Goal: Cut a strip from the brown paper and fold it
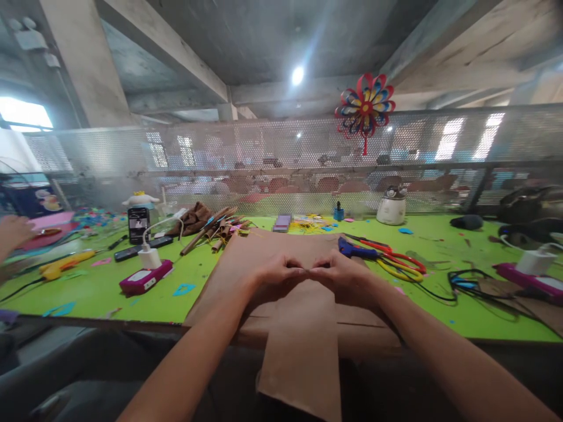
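A long strip of brown kraft paper runs from my fingertips down over the table's front edge. My left hand pinches its far end from the left. From the right, my right hand pinches the same end, and the fingertips of both hands nearly meet. Under them lies a larger brown paper sheet on the green table. Just beyond my right hand rests a blue-handled glue gun, beside scissors with red and yellow handles.
A purple power strip with a white charger, a phone and a yellow glue gun sit on the left. Rolled brown paper sticks lie behind. Another person's hand shows at far left. Black cables trail on the right.
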A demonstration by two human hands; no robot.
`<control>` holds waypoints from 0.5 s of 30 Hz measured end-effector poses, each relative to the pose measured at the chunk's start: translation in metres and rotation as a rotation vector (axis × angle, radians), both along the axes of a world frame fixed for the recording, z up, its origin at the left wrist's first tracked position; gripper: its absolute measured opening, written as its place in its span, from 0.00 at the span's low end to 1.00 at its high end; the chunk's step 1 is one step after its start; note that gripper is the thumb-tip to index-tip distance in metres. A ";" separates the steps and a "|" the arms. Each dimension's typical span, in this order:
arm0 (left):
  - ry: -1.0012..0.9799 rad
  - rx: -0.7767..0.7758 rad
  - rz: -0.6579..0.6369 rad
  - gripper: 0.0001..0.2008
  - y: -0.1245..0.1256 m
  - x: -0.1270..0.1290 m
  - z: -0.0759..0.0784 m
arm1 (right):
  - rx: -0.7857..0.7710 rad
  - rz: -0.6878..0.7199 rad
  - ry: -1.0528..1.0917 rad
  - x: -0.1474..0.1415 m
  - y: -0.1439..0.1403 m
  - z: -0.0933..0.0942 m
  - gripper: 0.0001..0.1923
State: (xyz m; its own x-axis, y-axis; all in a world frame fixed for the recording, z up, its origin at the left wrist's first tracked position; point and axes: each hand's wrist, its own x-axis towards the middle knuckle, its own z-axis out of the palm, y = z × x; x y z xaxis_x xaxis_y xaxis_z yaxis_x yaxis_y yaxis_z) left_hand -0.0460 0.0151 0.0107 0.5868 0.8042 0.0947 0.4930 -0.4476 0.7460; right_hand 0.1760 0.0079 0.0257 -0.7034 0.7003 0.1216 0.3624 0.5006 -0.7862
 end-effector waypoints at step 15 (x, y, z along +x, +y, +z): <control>-0.004 0.044 0.085 0.15 0.008 -0.008 0.001 | 0.025 0.099 -0.023 0.015 0.032 -0.002 0.22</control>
State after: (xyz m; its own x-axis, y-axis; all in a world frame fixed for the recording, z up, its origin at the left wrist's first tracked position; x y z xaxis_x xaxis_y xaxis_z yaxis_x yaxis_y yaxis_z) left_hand -0.0540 0.0234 0.0119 0.5163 0.8460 0.1332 0.5276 -0.4367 0.7287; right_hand 0.1906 0.0398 0.0239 -0.7717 0.6244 0.1210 0.3282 0.5538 -0.7653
